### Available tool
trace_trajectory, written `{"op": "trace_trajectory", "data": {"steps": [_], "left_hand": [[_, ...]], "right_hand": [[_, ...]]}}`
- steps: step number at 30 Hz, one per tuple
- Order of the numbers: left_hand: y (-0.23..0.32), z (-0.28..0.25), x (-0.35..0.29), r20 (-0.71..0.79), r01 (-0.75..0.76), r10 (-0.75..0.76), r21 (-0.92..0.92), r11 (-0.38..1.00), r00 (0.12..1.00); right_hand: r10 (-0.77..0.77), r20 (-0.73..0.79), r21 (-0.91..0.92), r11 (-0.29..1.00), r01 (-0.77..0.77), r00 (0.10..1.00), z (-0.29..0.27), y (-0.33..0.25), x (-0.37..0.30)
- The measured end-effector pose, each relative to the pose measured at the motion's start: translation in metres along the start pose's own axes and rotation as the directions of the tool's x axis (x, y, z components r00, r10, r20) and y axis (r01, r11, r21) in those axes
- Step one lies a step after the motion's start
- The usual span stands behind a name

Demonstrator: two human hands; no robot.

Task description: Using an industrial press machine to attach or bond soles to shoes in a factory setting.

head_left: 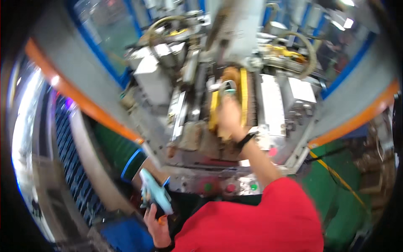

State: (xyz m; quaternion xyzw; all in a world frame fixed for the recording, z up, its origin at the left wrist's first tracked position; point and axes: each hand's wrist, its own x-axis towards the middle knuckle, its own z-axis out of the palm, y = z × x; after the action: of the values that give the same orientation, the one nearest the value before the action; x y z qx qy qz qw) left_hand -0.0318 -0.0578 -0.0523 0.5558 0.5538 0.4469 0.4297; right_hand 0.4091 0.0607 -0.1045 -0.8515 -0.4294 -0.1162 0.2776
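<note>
At the lower left, my left hand (158, 227) is closed on the near end of a light-blue shoe (156, 192), which is held tilted in front of the machine. Something small and orange shows by its fingers. My right hand (230, 115), with a dark band at the wrist, reaches into the middle of the machine between two yellow pads (244, 90). Just beyond its fingers is a teal and white piece (228, 87), with a brown rounded part behind it. Motion blur smears the right fingers, and I cannot tell whether they grip that piece.
White blocks (152, 80) and hoses flank the machine's centre. Orange-edged guards (100, 111) stand on both sides. A front panel carries green and red buttons (231, 187). A blue slatted conveyor (75, 168) runs at left; a blue surface (126, 235) lies below it.
</note>
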Motion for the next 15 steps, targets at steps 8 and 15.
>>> {"op": "trace_trajectory", "data": {"steps": [8, 15], "left_hand": [[0.023, 0.043, 0.0, 0.151, 0.462, -0.452, -0.499, 0.733, 0.879], [0.036, 0.043, -0.031, 0.234, 0.518, -0.469, -0.514, 0.684, 0.852]], "right_hand": [[-0.304, 0.375, 0.524, 0.849, 0.071, 0.876, 0.019, -0.046, -0.244], [-0.421, 0.246, 0.484, 0.834, 0.266, 0.873, 0.094, -0.016, -0.281]]}}
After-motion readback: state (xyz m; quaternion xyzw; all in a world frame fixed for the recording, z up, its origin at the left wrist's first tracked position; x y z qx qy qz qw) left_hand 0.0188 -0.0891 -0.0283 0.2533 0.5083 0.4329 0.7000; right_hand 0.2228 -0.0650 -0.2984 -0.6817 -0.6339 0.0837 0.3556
